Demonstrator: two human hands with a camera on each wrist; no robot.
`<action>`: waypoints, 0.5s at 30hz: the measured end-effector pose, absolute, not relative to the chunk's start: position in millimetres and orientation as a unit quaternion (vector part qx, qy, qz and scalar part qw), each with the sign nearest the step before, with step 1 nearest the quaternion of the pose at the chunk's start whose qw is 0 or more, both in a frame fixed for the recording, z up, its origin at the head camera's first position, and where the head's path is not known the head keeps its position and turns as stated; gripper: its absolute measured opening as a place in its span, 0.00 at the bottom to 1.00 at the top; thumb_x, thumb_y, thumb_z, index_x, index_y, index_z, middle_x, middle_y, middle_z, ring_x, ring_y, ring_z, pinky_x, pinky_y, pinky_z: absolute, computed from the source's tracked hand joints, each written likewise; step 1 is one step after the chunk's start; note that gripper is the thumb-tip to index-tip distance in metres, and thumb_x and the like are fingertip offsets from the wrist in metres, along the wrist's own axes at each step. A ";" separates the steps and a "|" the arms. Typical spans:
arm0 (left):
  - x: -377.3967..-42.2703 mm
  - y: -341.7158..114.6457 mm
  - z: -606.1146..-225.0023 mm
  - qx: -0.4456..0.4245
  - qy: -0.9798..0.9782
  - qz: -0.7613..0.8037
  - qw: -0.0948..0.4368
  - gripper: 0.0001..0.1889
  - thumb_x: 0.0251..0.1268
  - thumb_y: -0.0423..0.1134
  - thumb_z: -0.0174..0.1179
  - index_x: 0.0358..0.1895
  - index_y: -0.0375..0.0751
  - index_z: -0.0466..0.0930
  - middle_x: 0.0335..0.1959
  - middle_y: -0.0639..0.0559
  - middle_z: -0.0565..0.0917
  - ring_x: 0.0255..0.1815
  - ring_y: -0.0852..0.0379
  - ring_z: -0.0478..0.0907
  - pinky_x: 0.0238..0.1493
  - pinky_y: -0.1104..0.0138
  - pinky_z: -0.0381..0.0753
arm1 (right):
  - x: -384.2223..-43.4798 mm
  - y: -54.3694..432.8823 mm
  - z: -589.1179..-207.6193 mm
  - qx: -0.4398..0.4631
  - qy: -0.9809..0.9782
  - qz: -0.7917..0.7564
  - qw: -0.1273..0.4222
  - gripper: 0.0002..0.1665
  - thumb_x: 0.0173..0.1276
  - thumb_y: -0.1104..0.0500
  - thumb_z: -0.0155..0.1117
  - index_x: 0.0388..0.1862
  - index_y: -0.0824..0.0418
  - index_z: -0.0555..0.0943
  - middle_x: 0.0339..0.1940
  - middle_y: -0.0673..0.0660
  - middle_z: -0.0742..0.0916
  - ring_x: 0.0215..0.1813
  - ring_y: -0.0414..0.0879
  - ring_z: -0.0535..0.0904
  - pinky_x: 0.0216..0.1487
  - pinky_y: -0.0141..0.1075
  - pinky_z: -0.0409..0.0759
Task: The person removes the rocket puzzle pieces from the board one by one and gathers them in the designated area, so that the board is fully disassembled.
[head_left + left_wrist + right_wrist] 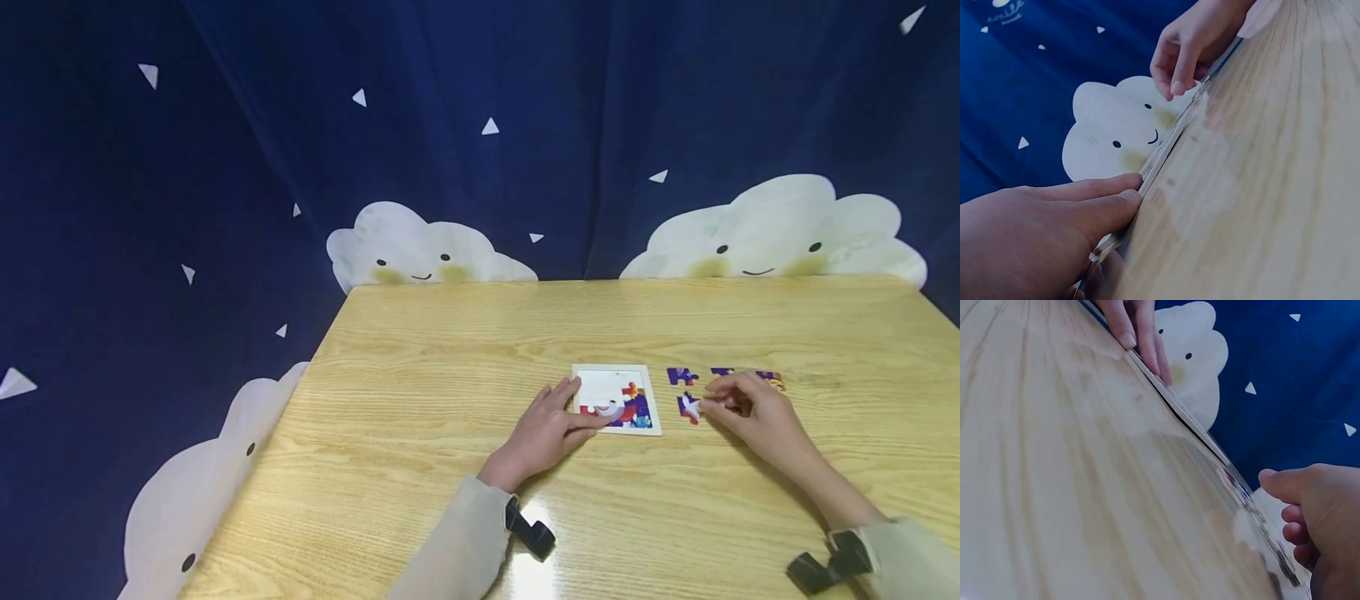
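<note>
My left hand lies over the left and lower edges of a white-framed jigsaw puzzle, fingers spread and mostly straight. Colourful pieces fill the puzzle's lower and right part; its upper left shows white. To the right, my right hand hovers low over loose puzzle pieces, thumb and forefinger reaching toward a purple piece with a white shape. In the right wrist view the right thumb is extended, the other fingers loosely bent, and nothing shows between them.
Another purple puzzle piece lies beside the frame, with more pieces partly behind the right hand. All lie on a light wooden table. A dark blue curtain with white clouds hangs behind and at the left of it.
</note>
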State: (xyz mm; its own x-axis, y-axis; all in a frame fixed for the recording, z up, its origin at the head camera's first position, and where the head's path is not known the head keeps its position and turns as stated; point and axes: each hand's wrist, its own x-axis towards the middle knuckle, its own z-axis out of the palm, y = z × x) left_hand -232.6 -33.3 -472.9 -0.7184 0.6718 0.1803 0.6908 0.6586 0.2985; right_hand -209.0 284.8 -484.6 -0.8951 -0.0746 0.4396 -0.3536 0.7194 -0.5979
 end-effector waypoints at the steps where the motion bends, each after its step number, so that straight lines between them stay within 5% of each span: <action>1: -232.6 -33.5 -473.0 -0.374 -0.911 -0.172 0.028 0.15 0.73 0.49 0.53 0.59 0.66 0.80 0.76 0.39 0.62 0.78 0.44 0.59 0.79 0.49 0.60 | -210.2 281.7 -484.3 0.120 -0.908 0.353 0.192 0.13 0.57 0.65 0.74 0.40 0.62 0.82 0.32 0.50 0.77 0.29 0.28 0.66 0.25 0.21 0.67; 15: -231.8 -33.4 -472.3 -0.375 -0.911 -0.168 0.033 0.15 0.73 0.50 0.54 0.59 0.66 0.80 0.76 0.39 0.63 0.78 0.43 0.59 0.79 0.49 0.60 | -231.5 236.0 -485.2 0.211 -0.894 0.354 0.175 0.15 0.54 0.65 0.76 0.40 0.59 0.82 0.29 0.49 0.78 0.29 0.33 0.68 0.25 0.22 0.67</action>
